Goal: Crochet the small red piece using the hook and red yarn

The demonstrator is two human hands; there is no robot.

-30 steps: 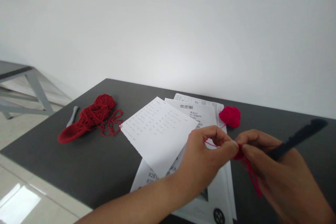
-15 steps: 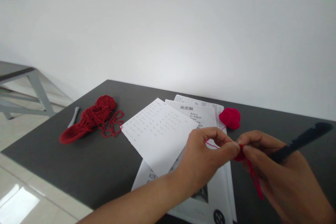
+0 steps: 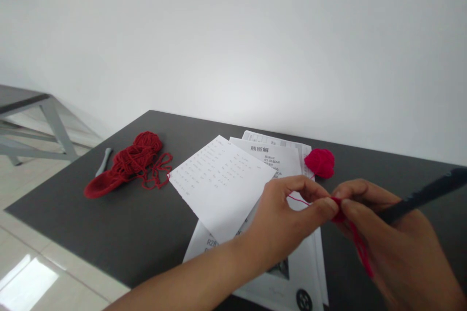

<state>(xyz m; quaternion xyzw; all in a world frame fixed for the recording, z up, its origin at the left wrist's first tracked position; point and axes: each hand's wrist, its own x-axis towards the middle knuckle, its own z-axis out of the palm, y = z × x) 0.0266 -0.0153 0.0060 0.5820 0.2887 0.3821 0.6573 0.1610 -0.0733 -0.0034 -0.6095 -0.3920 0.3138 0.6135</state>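
Note:
A small pinkish-red crocheted piece (image 3: 338, 210) is pinched between both hands. My left hand (image 3: 292, 218) grips its left edge with thumb and forefinger, and a thin strand of yarn passes behind those fingers. From the other side my right hand (image 3: 390, 233) pinches the same piece. A dark pen-shaped tool (image 3: 425, 197) also rests in the right hand, its free end sticking out to the upper right and its near end hidden. A loose yarn tail (image 3: 362, 252) hangs below the piece. Just behind the hands lies a bright pink ball of yarn (image 3: 319, 163).
Printed sheets (image 3: 310, 272) and a handwritten page (image 3: 222, 180) lie under and beside the left arm. Dark red yarn (image 3: 136, 158), a red crocheted cup shape (image 3: 100, 185) and a grey handle (image 3: 104, 161) sit on the dark table (image 3: 109, 233). A wall (image 3: 233, 48) rises behind.
Both hands and the crocheted piece have shifted slightly to the right. The dark tool's outer end has moved a little right too. The yarn and papers stay put on the table.

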